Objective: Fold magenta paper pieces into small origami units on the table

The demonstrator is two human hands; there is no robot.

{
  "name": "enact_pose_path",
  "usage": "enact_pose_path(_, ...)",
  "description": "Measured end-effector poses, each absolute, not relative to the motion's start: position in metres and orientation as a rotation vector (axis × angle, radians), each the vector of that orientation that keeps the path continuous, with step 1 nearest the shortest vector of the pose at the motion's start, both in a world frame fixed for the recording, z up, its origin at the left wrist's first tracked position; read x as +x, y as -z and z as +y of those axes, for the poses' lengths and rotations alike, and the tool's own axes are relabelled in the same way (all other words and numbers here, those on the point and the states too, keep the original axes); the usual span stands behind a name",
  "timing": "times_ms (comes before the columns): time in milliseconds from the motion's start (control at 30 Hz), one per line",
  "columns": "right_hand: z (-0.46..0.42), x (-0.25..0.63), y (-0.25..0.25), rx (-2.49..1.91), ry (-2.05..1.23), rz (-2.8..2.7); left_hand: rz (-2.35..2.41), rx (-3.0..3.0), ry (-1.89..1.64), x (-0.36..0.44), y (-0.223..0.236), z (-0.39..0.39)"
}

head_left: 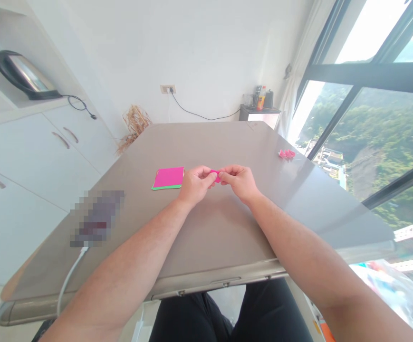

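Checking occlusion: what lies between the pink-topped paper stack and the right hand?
In the head view: the left hand, beside the stack, then a small pink piece pinched by that hand and the right hand.

No text, label or number is legible.

Hidden, cropped and unresolved elements.
The pink piece (217, 179) is largely hidden within the grip of the left hand (196, 183) and right hand (241, 181), its shape too small to discern. Pixelation masks a dark object (99, 217), possibly a phone, at a white cable's (71, 271) end. The pink cluster (286, 154) is too small to resolve. The lower edge cuts off both arms (131, 263) and the black-clad legs (272, 311); the right edge crops the window (370, 76) and a plastic bag (393, 289).
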State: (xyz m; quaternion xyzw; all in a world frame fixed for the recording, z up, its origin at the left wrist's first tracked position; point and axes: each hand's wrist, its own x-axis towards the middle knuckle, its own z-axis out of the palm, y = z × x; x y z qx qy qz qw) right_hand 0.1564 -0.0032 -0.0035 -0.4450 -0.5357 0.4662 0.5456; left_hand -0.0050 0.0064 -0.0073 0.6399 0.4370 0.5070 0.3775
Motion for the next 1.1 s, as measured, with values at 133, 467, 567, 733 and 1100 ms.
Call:
enact_pose_path(133,-0.0023,0.1568,0.0049,-1.053,-1.117,-1.28,1.123,1.64,-1.292,-0.0048,0.0061,0.005)
enact_pose_path(467,-0.004,0.1568,0.0025,-1.068,-1.107,-1.298,1.154,1.645,-1.306,-0.0063,0.0104,0.0087)
enact_pose_path(567,-0.0048,0.1563,0.001,-1.075,-1.107,-1.295,1.163,1.653,-1.314,-0.0064,0.0114,0.0092)
enact_pose_path(733,-0.0046,0.1543,0.0007,-1.081,-1.059,-1.302,1.171,1.649,-1.302,-0.0052,0.0084,0.0068)
enact_pose_path(1100,-0.0024,0.154,0.0082,-1.249,-0.748,-1.54,1.277,1.89,-1.205,-0.0085,0.0087,0.0084)
